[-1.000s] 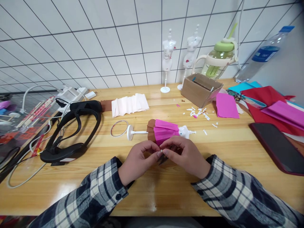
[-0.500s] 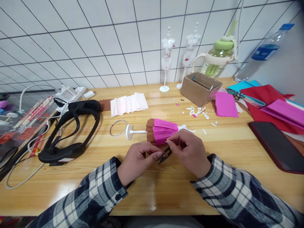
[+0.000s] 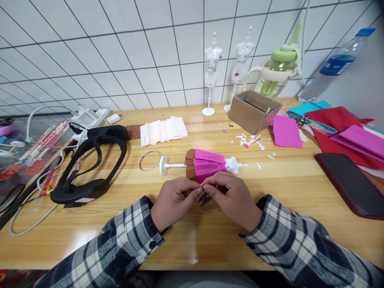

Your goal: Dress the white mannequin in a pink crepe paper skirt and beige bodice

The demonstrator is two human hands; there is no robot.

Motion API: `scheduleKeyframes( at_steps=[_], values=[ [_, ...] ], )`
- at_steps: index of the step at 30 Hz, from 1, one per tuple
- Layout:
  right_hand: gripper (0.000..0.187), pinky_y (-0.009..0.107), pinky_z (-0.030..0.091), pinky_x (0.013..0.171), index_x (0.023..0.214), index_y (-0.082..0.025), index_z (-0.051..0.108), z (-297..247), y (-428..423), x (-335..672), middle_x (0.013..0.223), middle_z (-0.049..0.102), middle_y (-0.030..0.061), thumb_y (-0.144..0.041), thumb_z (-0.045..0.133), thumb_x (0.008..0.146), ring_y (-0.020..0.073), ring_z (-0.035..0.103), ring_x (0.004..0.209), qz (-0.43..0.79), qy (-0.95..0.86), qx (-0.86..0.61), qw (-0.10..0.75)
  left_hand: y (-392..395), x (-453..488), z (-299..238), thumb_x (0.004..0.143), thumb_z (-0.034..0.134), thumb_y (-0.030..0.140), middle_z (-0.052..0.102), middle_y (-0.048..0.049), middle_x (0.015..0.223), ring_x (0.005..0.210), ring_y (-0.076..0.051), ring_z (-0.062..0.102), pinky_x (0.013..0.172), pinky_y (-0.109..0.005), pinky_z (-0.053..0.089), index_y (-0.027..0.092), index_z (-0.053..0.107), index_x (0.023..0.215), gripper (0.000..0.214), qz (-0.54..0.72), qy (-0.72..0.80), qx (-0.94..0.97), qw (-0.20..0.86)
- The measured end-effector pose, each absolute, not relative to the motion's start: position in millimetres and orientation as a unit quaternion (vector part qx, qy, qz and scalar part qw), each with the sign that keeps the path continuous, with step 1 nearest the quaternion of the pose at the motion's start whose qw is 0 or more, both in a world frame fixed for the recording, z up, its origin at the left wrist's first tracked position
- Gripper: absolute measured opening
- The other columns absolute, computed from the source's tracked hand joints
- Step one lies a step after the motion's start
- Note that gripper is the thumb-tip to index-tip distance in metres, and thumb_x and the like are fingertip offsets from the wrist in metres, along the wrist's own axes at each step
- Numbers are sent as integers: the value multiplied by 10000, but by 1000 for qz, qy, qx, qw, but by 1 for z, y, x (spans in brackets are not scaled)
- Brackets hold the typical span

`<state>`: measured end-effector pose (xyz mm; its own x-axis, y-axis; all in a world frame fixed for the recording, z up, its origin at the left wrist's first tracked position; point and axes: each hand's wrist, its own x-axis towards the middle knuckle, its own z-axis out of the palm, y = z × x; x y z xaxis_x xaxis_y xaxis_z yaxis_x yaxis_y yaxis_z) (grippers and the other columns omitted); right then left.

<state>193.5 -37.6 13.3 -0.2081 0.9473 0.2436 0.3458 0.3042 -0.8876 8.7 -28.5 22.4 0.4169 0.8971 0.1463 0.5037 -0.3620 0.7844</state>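
Observation:
A small white mannequin [image 3: 232, 165] on a stand lies on its side on the wooden table [image 3: 300, 188], dressed in a pleated pink and brown paper skirt [image 3: 205, 165]. Just in front of it my left hand [image 3: 175, 198] and my right hand [image 3: 232, 197] meet fingertip to fingertip, both pinched shut on something tiny that I cannot make out. Small dark snips [image 3: 205, 198] lie under my fingers.
A black headset [image 3: 90, 168] with cables lies at the left, folded white paper [image 3: 163, 132] behind. Two upright mannequins [image 3: 212, 68], a cardboard box [image 3: 255, 111], a green jug [image 3: 277, 74], coloured paper sheets [image 3: 345, 128] and a dark phone [image 3: 351, 184] fill the back and right. Paper scraps [image 3: 250, 142] are scattered.
My right hand had reached up to the skirt half a second ago; it has come back down and its fingertips meet my left hand's again.

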Motion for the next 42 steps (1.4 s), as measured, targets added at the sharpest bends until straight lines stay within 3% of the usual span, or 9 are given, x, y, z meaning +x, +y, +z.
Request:
scheduleKeyframes(
  at_steps=[9,17,25,35,39,42],
  values=[
    [79,268,477,648,867,-209,734,13,-39,193,757,691,12,-195,658,847,144,617,702,346,-720,-444,406,-27,10,25,797,610,252,671,-31,588,530,-108,571,530,-200,435,136,688,646,205,310,461,758,342],
    [194,259,491,692,1056,-203,711,6,-43,195,848,689,28,-201,576,917,137,628,754,238,-788,-404,399,-22,10,25,785,554,182,721,-47,645,600,-133,639,582,-196,484,119,736,701,211,304,473,716,414],
    [143,270,488,708,979,-200,715,8,-41,197,858,701,21,-198,606,887,147,633,768,207,-786,-429,393,-23,10,25,825,575,208,733,-40,654,591,-127,646,563,-181,465,132,767,735,225,291,468,741,383],
    [68,208,423,536,742,-189,674,15,-37,191,644,628,-25,-127,649,756,99,528,575,354,-688,-488,404,-28,13,29,845,603,265,719,-26,617,543,-108,625,525,-172,447,149,776,755,227,280,451,762,370],
    [36,190,384,441,744,-188,622,13,-32,195,584,571,-41,-196,626,779,82,481,487,453,-602,-486,443,-27,11,30,832,610,213,748,-37,694,604,-116,664,584,-178,488,151,774,816,176,298,441,762,370],
    [126,196,445,423,762,-194,581,14,-27,204,574,590,-36,-297,647,794,96,536,469,516,-524,-473,486,-28,10,30,834,604,197,757,-41,725,627,-121,677,594,-185,494,157,770,847,171,296,446,763,363]
  ],
)
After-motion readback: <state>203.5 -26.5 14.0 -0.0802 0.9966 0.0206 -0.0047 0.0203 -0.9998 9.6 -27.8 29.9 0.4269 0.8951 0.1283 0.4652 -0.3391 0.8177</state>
